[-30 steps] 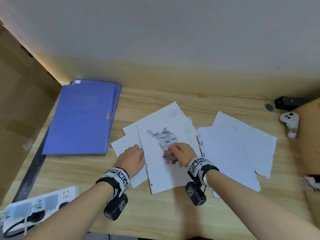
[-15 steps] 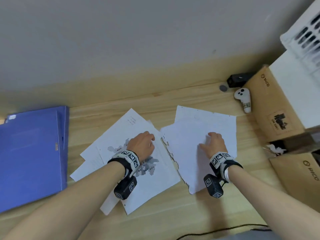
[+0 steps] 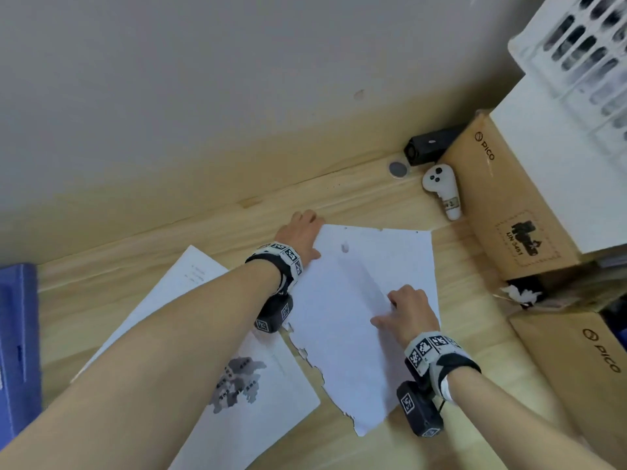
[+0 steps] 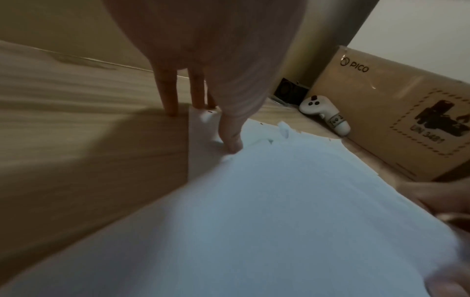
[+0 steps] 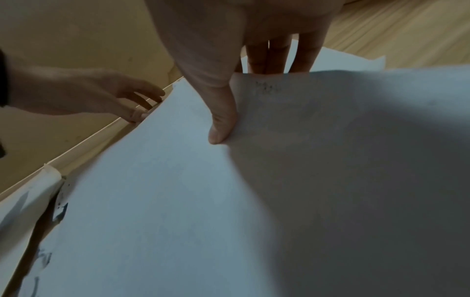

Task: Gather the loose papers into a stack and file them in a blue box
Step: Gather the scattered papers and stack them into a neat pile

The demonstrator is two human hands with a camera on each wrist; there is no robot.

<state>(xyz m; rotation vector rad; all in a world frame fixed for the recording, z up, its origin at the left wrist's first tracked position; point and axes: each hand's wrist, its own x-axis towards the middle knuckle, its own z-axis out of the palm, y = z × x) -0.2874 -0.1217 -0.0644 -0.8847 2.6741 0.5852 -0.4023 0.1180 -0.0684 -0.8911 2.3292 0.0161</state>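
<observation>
A pile of blank white papers (image 3: 356, 334) with a torn left edge lies on the wooden table (image 3: 101, 266). My left hand (image 3: 300, 232) is at its far left corner, fingers (image 4: 170, 96) straight down on the table and thumb pressing the paper (image 4: 279, 201). My right hand (image 3: 403, 307) is on the near right part and pinches a raised sheet (image 5: 356, 140) between thumb (image 5: 221, 128) and fingers. Further left lie more sheets, the top one printed with a grey map (image 3: 244, 378). The blue box (image 3: 15, 351) shows at the left edge, shut and flat.
Two brown cardboard boxes (image 3: 509, 215) (image 3: 583, 361) stand along the right side, with a white crate (image 3: 576, 45) on top. A white controller (image 3: 441, 191) and a black device (image 3: 431, 149) lie by the wall at the back right.
My left hand left the map sheet and reached to the far left corner of the blank pile. My right hand now pinches up a sheet. The view swung right.
</observation>
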